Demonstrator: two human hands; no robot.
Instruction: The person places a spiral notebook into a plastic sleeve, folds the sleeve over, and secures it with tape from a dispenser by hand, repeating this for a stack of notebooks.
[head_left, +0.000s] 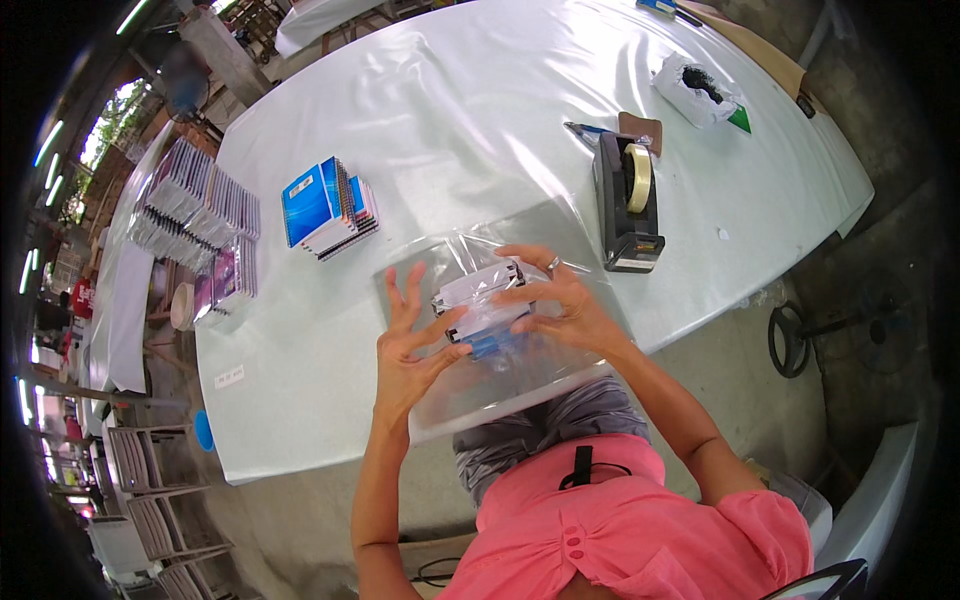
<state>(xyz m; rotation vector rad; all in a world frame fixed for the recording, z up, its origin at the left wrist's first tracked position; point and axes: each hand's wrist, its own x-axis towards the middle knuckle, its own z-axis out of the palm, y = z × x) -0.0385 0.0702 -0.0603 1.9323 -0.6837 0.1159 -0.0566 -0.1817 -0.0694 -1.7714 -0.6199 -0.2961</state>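
A small stack of spiral notebooks (476, 291), white-edged with some blue at its near side, lies wrapped in clear plastic film at the near edge of the table. My left hand (408, 343) grips its left side with thumb and index finger, while the other fingers stick up and apart. From the right, my right hand (561, 304) bends its fingers over the stack's top and right side, pressing the film. Under the bundle is a sheet of clear plastic (455, 395), which reaches the table edge. Parts of the stack are hidden behind my fingers and glare.
Blue notebooks (325, 205) are piled on the white-covered table (450, 120), left of the bundle. Larger notebook stacks (200, 205) stand farther left. A black tape dispenser (628, 205) is at right, with a cutter (587, 129) and a white bag (695, 92) beyond.
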